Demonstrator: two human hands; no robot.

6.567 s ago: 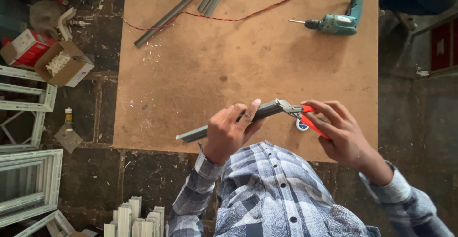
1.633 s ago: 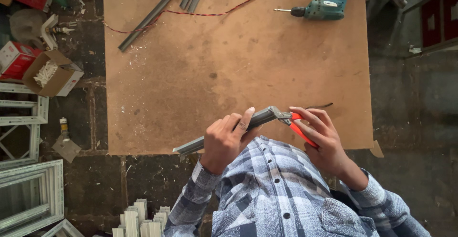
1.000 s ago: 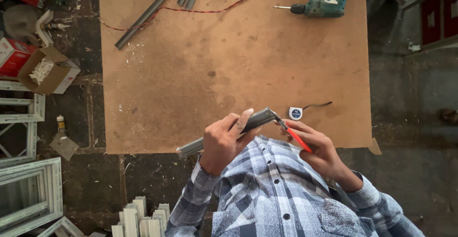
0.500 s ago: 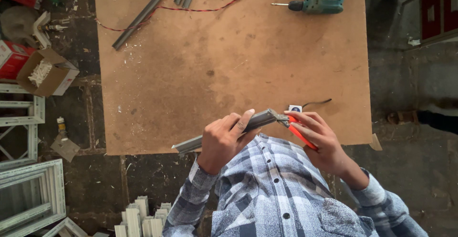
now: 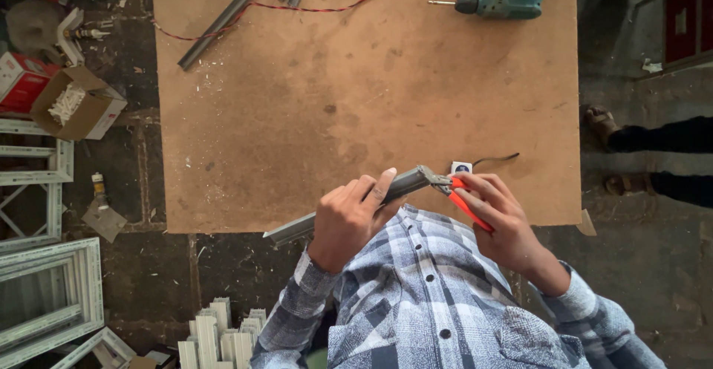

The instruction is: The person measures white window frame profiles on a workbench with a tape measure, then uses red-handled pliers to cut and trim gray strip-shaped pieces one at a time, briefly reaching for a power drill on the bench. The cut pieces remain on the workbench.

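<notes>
The left hand [image 5: 347, 220] gripped a grey metal strip [image 5: 349, 207] above the near edge of the board table [image 5: 356, 102], its long axis slanting up toward the right. The right hand [image 5: 499, 217] squeezed red-handled pliers [image 5: 457, 194], which bit the strip's raised right end.

The person wears a long-sleeved checked shirt [image 5: 438, 302] in blue, grey and white, closed down the front by 4 visible dark buttons [image 5: 427, 278]. The cuffs sit at the wrists, at 9 o'clock and 3 o'clock from the buttons. Both hands are bare.
</notes>
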